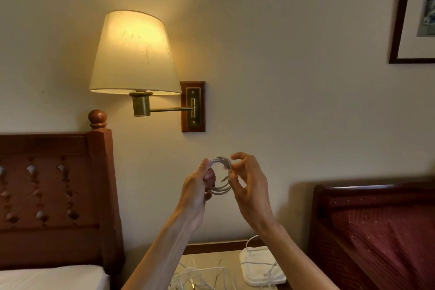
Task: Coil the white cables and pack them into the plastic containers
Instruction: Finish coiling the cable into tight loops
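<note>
A white cable (220, 190) wound into a small round coil hangs in the air in front of the wall, at chest height. My left hand (197, 193) grips the coil's left side, fingers curled through the loop. My right hand (247, 186) pinches the cable's loose end at the coil's right side. Below, on the bedside table (231, 259), several loose white cables (200, 275) lie tangled. A stack of white plastic containers (261, 266) stands at the table's right, with a cable draped over it.
A lit wall lamp (134, 54) on a brass arm juts out above and left of my hands. A wooden headboard (56, 193) and white bed stand at the left. A dark red armchair (376, 231) stands at the right, with a framed picture (414, 12) above it.
</note>
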